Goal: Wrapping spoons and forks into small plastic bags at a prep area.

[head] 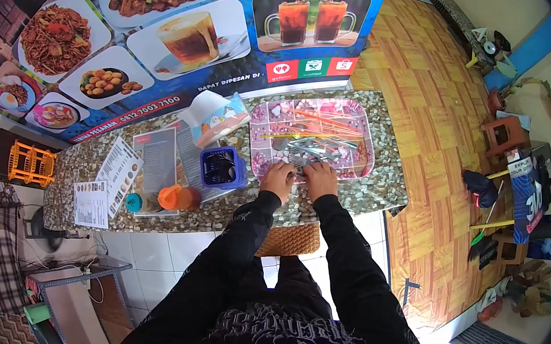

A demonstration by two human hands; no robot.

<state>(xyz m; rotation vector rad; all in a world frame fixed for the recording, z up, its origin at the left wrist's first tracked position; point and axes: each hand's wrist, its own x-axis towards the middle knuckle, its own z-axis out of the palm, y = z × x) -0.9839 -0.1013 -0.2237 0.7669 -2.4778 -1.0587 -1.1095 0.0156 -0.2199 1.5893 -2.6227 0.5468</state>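
A pink floral tray (pixel 370 155) lies on the pebble-patterned stone counter. My left hand (pixel 279 178) is at its near edge, fingers curled on the end of some metal cutlery. Close beside it, my right hand (pixel 321 178) also has its fingers bent on the cutlery. The metal forks and spoons (pixel 317 149) lie in a loose pile just beyond my fingertips, partly hidden by them. Orange and red chopsticks (pixel 330 122) lie across the tray's far part, with a yellow chopstick (pixel 285 135) nearer. Left of the tray stands a blue plastic basket (pixel 244 176) holding dark utensils.
A tissue pack (pixel 221 119) stands behind the basket. Left on the counter (pixel 382 185) are an orange container (pixel 172 197), a teal-lidded jar (pixel 134 202) and printed sheets (pixel 91 203). A large food banner (pixel 190 71) rises along the far side. A woven stool (pixel 290 241) sits below the near edge.
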